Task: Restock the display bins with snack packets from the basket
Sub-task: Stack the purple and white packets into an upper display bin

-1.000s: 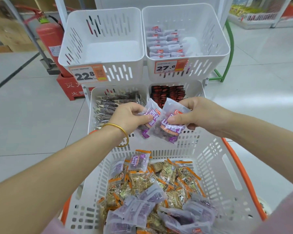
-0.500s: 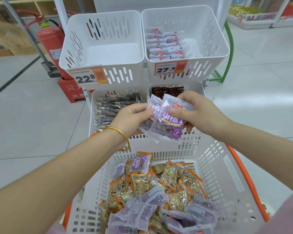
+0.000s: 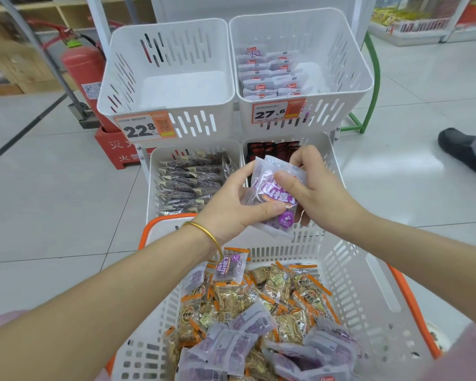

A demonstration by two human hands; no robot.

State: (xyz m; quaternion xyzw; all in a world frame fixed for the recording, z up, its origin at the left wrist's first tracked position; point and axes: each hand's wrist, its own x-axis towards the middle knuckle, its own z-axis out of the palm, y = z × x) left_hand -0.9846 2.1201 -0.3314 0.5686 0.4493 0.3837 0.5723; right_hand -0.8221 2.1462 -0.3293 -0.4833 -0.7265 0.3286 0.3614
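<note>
Both hands hold a small stack of purple snack packets [image 3: 276,195] above the far rim of the white basket [image 3: 368,292]. My left hand [image 3: 231,204] grips the stack from the left, thumb along its lower edge. My right hand [image 3: 313,191] pinches it from the right, thumb on the front packet. The basket holds several purple and orange-edged packets [image 3: 259,312]. The upper right bin [image 3: 341,86], tagged 27.6, holds rows of the same purple packets. The upper left bin [image 3: 171,86], tagged 22.8, shows a bare floor.
The lower left bin [image 3: 190,182] holds dark packets, and the lower right bin [image 3: 272,148] holds red-black ones. A red fire extinguisher [image 3: 83,70] stands at the left. A person's shoe [image 3: 462,149] is on the floor at the right.
The two packets have come together into one stack between my hands. The hands have closed in on each other in front of the lower bins.
</note>
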